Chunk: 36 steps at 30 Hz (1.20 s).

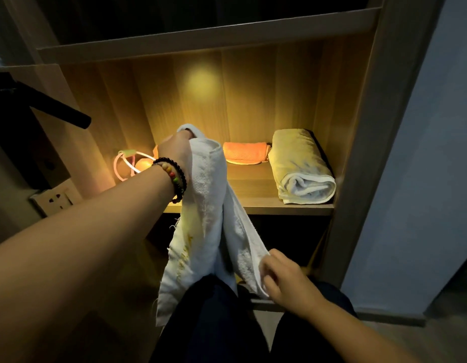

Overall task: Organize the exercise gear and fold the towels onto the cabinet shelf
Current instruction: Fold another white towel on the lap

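Wooden cabinet (363, 106) fills the view, lit warm from inside. Its middle shelf (256, 197) runs across the centre, from about 9 to 3 o'clock.

White towel (208, 218) hangs unfolded in front of the shelf, at centre, draping down toward 6 o'clock over the person's dark-trousered knees (214, 323). Frayed edge and faint yellow marks on its left panel.

Left hand (174, 150), just above centre toward 11 o'clock, grips the towel's top edge in a closed fist, arm stretched out. Right hand (284, 279), at 5 o'clock, pinches the towel's lower right corner between thumb and fingers.

Rolled pale towel (303, 169) lies on the shelf at 3 o'clock, against the right wall, roll end facing out. Orange folded cloth (245, 151) sits at the back of the shelf, just left of it; touching or not, cannot tell.

Pink band or rope with a green piece (127, 161) lies at 9 o'clock on the shelf, partly behind the left wrist; an orange rounded object is beside it, unclear what.

Beaded bracelets (174, 176) on the left wrist. Wall socket (54, 200) at 8 o'clock, outside the cabinet.
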### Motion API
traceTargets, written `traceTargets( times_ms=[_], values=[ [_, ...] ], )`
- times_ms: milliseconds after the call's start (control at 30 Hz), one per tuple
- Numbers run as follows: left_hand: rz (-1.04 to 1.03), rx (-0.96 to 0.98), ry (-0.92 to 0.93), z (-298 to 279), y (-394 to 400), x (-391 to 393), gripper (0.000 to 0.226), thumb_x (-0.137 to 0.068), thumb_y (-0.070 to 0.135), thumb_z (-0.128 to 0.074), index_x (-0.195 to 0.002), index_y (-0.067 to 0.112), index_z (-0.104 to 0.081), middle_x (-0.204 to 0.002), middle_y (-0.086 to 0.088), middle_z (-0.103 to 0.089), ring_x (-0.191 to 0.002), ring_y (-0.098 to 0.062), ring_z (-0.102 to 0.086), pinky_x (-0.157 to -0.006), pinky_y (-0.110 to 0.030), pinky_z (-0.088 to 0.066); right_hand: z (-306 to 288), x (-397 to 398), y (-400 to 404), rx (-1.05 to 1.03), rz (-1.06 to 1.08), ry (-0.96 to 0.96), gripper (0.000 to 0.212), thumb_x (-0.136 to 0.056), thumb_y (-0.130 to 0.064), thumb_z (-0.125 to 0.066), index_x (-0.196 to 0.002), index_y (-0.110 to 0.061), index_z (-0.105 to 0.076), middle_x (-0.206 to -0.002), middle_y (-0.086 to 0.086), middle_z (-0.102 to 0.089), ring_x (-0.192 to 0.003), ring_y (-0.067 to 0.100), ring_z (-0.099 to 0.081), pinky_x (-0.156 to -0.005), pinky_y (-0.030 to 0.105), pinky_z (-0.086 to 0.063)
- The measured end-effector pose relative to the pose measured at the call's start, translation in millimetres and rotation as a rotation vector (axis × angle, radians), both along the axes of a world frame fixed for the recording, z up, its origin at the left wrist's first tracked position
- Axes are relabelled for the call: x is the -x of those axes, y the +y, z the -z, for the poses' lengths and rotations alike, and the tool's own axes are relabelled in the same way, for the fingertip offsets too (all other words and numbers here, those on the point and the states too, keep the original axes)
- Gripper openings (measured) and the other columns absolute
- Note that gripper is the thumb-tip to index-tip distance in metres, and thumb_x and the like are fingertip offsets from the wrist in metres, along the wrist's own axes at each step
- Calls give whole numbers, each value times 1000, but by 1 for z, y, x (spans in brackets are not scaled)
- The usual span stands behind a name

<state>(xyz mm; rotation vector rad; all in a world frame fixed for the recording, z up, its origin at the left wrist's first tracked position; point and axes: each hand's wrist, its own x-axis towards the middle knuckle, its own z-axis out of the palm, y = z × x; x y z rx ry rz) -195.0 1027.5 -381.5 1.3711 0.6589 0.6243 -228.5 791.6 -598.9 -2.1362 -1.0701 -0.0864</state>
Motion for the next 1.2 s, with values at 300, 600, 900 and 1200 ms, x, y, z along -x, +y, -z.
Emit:
traceTargets(
  times_ms=[300,600,900,1200],
  values=[
    [-112,-69,83,17,23,-18,8,-73,22,-61,-79,16,-61,-81,1,-61,-78,-21,-60,-69,-26,-48,-81,-64,-102,567,170,-23,48,-95,-55,-39,-62,-21,-45,-65,0,-49,-60,16,-47,-60,38,-40],
    [-53,-83,115,21,-2,-14,54,-68,27,-76,-115,8,-57,-85,0,-58,-73,-16,-57,-61,-25,-43,-125,-81,-116,96,700,-116,36,-74,-32,-48,-47,-7,-49,-48,13,-46,-50,25,-46,-49,31,-29],
    [208,-232,-39,23,-75,26,21,-82,37,-72,-80,18,-64,-78,5,-58,-76,-11,-53,-67,-26,-43,-141,5,-30,-266,234,232,30,-82,-14,-70,-100,-28,-52,-49,-11,-53,-47,5,-46,-50,16,-34],
    [356,-248,-189,45,-105,88,52,-64,74,-53,-70,23,-50,-59,9,-45,-58,-10,-42,-61,-29,-38,-124,30,3,-205,166,183,16,-75,-41,-57,-85,-30,-65,-75,-14,-66,-73,2,-60,-69,38,-51]
  ],
)
